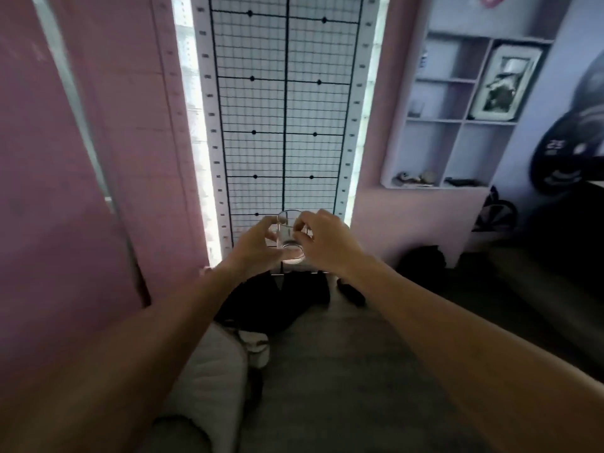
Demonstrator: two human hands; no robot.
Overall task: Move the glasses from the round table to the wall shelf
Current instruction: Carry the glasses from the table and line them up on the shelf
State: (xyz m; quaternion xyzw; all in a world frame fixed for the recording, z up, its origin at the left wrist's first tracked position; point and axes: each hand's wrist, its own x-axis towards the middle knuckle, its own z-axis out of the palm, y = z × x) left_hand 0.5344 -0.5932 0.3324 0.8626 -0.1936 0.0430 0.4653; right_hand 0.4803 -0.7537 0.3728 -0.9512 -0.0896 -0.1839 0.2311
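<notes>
In the head view, a small clear drinking glass (290,236) is held in the air between both hands, out in front of the person and well above the grey floor. It stands close to upright, its open rim up and slightly away, its thick base down and toward the camera, so its long axis runs nearly vertical. The left hand (253,245) closes on its left side and the right hand (327,240) on its right side; the fingers (299,235) of each hand are curled in and clamped on the glass wall, thumbs toward the near side. Both hands sit about equally close to it, neither plainly carrying more.

Behind the glass stands a tall window with a black wire grille (284,109), flanked by pink curtains (81,158).

The white wall shelf with square compartments (457,119) hangs far and to the right, higher than the glass and well apart from it. A framed picture (505,81) fills one upper compartment, and small blurred things lie on the bottom ledge. What looks like another glass (415,109) stands in a middle left compartment, though it is too blurred to be sure.

The coming move, as I judge it, turns on this: the shelf lies up and rightward from the fingers, so the right hand is the nearer one to reach across. The round table is not in view.
</notes>
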